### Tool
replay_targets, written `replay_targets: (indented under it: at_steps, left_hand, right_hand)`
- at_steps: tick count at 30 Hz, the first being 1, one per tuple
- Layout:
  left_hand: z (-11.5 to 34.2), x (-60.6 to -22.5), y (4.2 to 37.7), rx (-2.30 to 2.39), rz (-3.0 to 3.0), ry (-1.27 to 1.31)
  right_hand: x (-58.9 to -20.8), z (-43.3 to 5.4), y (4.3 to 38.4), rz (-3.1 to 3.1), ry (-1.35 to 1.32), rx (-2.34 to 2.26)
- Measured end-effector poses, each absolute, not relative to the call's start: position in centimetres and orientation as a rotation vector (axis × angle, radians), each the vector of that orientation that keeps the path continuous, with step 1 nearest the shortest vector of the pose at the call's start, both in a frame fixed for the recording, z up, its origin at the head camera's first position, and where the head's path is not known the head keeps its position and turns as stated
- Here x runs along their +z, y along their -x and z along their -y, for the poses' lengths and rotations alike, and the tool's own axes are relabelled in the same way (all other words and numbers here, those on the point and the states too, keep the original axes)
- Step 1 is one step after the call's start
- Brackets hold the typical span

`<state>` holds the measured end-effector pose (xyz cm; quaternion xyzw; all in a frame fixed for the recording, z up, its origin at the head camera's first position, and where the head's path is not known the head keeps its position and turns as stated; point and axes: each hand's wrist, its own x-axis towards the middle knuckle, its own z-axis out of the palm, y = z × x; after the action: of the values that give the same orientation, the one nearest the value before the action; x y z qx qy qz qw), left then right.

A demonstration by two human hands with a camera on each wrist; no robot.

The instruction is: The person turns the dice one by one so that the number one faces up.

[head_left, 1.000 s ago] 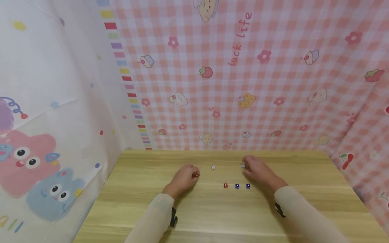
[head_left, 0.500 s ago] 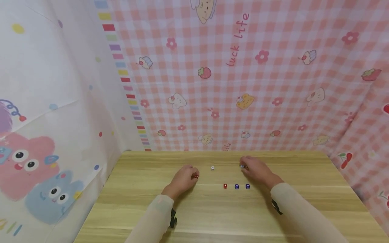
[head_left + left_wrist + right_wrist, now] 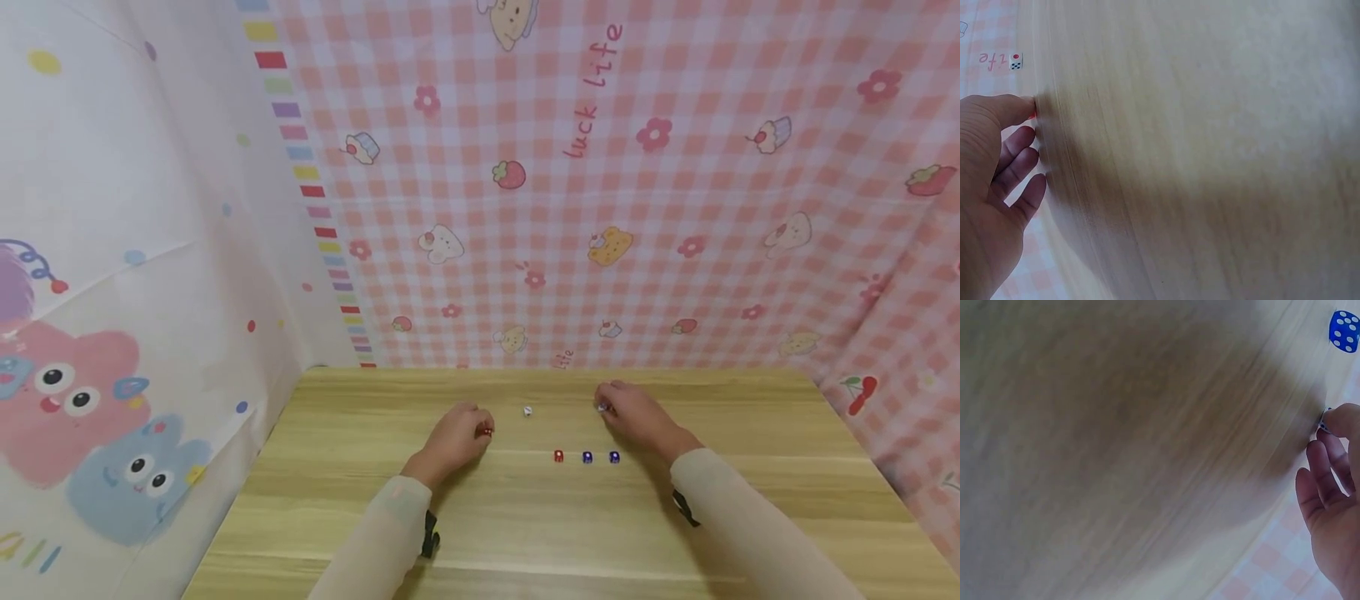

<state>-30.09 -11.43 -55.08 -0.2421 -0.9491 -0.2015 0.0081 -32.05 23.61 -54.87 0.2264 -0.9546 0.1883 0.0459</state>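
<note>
My left hand (image 3: 455, 437) pinches a red die (image 3: 489, 432) at the table surface; in the left wrist view only a sliver of red shows by the thumb tip. On the right, my right hand (image 3: 637, 417) pinches a white die (image 3: 602, 407) between thumb and finger, and the right wrist view shows part of that white die (image 3: 1326, 419). Between the hands, toward the back, lies another white die (image 3: 527, 412). Nearer the front, a red die (image 3: 558, 457) and two blue dice, one in the middle (image 3: 587, 457) and one at the right (image 3: 614, 457), form a row.
The wooden table (image 3: 495, 533) ends at the back against a pink checked cloth (image 3: 480, 208). A white printed cloth (image 3: 202, 292) hangs along the left side. Dark bands sit at both sleeve cuffs.
My right hand's fingers have closed a little further over the white die and hide more of it. The left hand keeps its hold on the red die, and the row stays put.
</note>
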Motion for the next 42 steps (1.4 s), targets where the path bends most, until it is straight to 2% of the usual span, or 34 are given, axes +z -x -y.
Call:
replay_targets:
  at_steps: [42]
  left_hand:
    - [11.42,-55.28,30.06,-0.642,2.985,0.731]
  right_hand:
    - [-55.00,-24.23,31.71,2.930,-0.702,0.510]
